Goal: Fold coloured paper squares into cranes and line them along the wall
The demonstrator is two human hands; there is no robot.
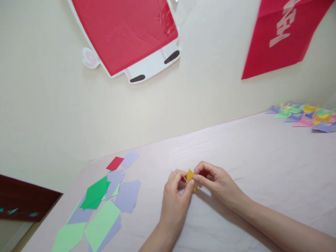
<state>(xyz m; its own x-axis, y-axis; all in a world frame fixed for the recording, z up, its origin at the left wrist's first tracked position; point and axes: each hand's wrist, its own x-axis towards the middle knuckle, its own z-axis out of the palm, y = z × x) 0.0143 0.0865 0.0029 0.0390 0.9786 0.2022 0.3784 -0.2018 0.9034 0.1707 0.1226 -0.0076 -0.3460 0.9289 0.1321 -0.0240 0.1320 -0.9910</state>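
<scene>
A small folded piece of yellow paper [190,175] is held up between both hands, just above the pale cloth surface [223,154]. My left hand [176,190] pinches it from the left, the thumb in front and the index finger bent behind. From the right, my right hand [216,180] closes its thumb and index finger on the paper's right edge. A pointed tip of the paper shows above the fingers, and a narrow part hangs below. The fingers cover some of its folds.
Loose sheets of green [96,192], light green [102,224] and purple paper [127,196] overlap on the left, with a red sheet [114,163] behind. Several folded paper pieces [304,120] stand clustered at the far right. Behind the surface rises a wall [210,91] with red decorations [128,35].
</scene>
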